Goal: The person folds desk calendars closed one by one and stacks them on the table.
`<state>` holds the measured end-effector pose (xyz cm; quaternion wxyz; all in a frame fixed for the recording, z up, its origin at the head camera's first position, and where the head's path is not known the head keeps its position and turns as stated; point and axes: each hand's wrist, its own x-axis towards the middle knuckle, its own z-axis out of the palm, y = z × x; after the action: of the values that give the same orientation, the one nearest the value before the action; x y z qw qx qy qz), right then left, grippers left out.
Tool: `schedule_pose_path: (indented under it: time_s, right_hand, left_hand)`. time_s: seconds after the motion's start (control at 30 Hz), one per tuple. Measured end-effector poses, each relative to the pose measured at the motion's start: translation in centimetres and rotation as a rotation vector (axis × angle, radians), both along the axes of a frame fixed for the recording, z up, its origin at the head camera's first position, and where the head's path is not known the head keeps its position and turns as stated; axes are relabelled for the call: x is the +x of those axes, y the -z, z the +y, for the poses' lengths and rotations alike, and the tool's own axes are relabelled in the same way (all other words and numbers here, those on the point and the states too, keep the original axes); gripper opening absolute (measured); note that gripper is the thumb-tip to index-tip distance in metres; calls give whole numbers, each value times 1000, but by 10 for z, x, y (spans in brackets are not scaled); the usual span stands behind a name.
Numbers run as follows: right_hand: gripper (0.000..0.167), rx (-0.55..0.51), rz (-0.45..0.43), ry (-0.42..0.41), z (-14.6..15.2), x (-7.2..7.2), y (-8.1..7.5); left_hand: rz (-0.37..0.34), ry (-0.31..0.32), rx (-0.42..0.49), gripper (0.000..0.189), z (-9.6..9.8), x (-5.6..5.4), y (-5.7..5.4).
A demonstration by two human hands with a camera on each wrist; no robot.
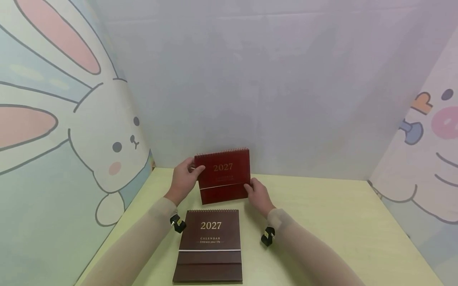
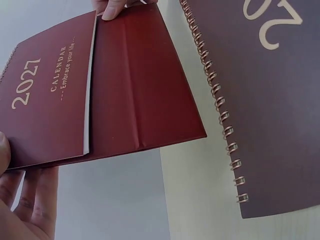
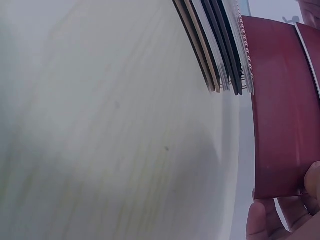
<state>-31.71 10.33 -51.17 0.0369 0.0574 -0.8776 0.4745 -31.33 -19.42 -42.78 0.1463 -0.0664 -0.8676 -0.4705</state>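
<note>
Both hands hold a red 2027 desk calendar (image 1: 223, 174) with a spiral binding along its top. My left hand (image 1: 183, 178) pinches its upper left side, thumb on the front cover and fingers behind, as the left wrist view also shows. At the lower right edge, my right hand (image 1: 260, 197) grips the red base strip below the pages. A dark brown 2027 calendar (image 1: 211, 232) lies nearer, cover up, between the forearms. In the right wrist view, layered covers and pages (image 3: 212, 45) of a calendar stack show edge-on beside the red one.
The pale yellow table (image 1: 322, 226) extends to the right of the calendars. A plain light wall (image 1: 250, 87) stands behind it. Side panels carry a cartoon rabbit (image 1: 103, 139) on the left and another cartoon figure (image 1: 404, 171) on the right.
</note>
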Motion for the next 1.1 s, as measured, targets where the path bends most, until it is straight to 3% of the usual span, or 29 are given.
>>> schedule_pose_path:
  time_s: [0.2,0.67,0.87,1.1]
  right_hand:
    - [20,-39,7,-15,5,9,-4]
    - [18,-64,-2,9,32,38,-21]
    - [18,-92,-5,6,40,48,-30]
    - [23,-224,-108,-10,49,64,-43]
  left_hand:
    - [7,1,17,25,4,0,-6]
    - [32,81,32,24,25,7,-18]
    - [0,94,89,27,31,8,-22]
    - [-82,151,193,33,35,7,-23]
